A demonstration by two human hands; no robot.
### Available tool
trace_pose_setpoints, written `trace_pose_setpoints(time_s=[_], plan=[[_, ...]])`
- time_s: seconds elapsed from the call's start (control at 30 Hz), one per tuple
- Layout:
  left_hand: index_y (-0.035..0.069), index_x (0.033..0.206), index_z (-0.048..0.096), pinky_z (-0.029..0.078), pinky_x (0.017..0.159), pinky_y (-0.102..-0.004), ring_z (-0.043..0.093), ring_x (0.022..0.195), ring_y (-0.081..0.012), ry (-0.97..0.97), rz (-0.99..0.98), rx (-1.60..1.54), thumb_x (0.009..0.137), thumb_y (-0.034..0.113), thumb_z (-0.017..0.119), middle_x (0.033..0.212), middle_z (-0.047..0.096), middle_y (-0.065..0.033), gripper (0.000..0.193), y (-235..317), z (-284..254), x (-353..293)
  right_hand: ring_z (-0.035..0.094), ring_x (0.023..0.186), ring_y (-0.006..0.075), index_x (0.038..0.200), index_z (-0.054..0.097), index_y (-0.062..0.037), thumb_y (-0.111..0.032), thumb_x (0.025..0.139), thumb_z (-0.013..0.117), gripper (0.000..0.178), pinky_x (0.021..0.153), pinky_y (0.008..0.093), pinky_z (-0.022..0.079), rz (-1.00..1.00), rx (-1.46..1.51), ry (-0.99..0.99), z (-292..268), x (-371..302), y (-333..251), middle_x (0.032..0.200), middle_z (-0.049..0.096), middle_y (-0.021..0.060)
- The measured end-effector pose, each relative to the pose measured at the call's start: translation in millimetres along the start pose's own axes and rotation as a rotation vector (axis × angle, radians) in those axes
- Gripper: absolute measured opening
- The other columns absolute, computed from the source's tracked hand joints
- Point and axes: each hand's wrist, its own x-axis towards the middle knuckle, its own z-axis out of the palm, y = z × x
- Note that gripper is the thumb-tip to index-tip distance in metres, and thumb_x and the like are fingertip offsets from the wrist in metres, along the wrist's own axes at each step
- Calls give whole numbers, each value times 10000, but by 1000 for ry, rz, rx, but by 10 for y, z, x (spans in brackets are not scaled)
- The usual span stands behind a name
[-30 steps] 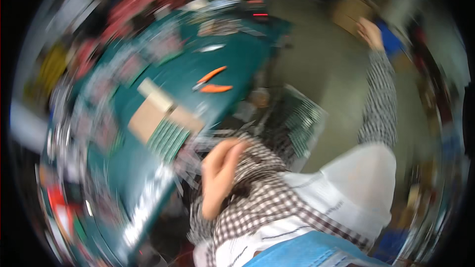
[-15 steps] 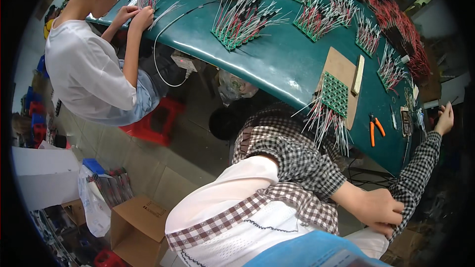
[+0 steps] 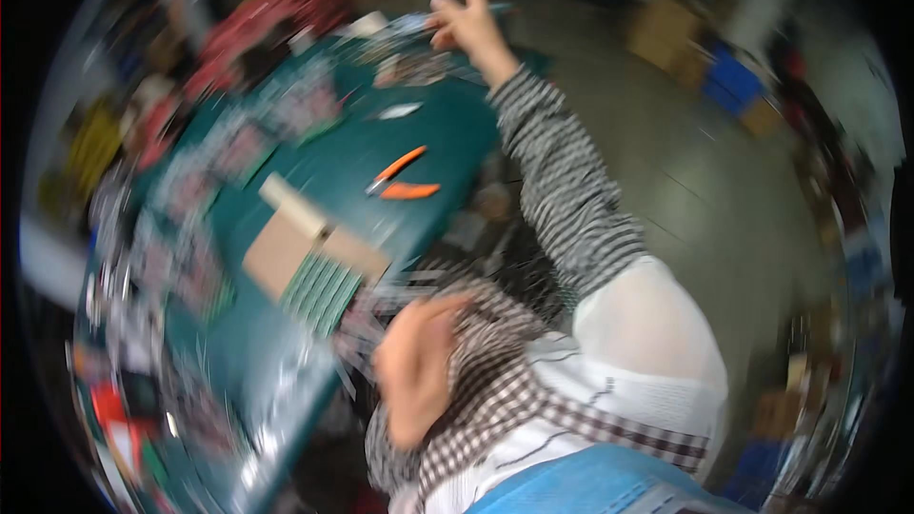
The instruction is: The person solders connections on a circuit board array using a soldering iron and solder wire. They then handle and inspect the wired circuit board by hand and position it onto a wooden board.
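My right hand [image 3: 468,30] reaches over the far end of the green table [image 3: 462,138], fingers spread, with nothing visible in them. Small tools and scraps [image 3: 411,69] lie just beneath and left of it. Closer to me, my left hand [image 3: 416,371] hovers in front of my checked sleeve and apron; motion smears its fingers. Beside it, at the table edge, a green circuit board panel [image 3: 324,293] lies on a piece of cardboard [image 3: 276,252], with pale wires sticking out toward me. Orange-handled pliers [image 3: 409,191] lie between my two hands, touched by neither.
A pale wooden strip [image 3: 293,206] rests on the cardboard. Several wired boards [image 3: 303,100] line the table's left side, and a heap of red wires [image 3: 276,24] lies behind them. Cardboard boxes [image 3: 666,33] and a blue bin [image 3: 731,84] stand on the floor at right.
My view has swung right, so the table now sits at left and floor shows at right. The thin item in my right hand is no longer seen. My left hand has left my right sleeve.
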Motion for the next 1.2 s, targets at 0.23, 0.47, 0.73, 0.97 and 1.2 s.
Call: trace_pose_setpoints(time_s=[0.23,0.47,0.73,0.97,1.2], plan=[[-55,925,632,277,495,-195,387,530,-43,-146,-235,-163,962,190,410,582,456,5,333,139,-142,-79,509,516,154,1267,237,-9,-146,926,461,431,410,248,425,-275,-237,865,-3731,-723,-1981,799,601,149],[-35,939,630,332,547,-207,431,601,-57,-29,-346,-347,958,170,412,656,506,-3,299,57,-210,-328,544,691,167,909,559,11,-266,935,484,287,754,412,486,-415,-150,-402,-734,-1456,-1749,779,539,74],[-35,945,636,317,511,-188,413,556,-35,358,-256,-453,964,191,424,599,473,19,310,-87,-323,-577,584,523,108,750,633,-71,-141,861,526,170,690,218,436,-394,1170,-1334,1051,-2258,-2009,638,626,16],[-41,943,632,332,531,-184,420,569,-32,456,-400,-480,967,184,412,612,478,21,315,-188,-469,-570,534,501,97,605,545,-70,27,765,501,192,591,196,487,-51,1488,-1259,1641,-2252,-1931,572,512,11],[-41,943,635,340,549,-185,413,572,-33,430,-440,-515,965,179,416,613,472,21,312,-335,-729,-575,481,487,75,517,493,-82,94,719,490,268,521,172,484,110,1569,-1117,1937,-2261,-1772,530,442,-7]])
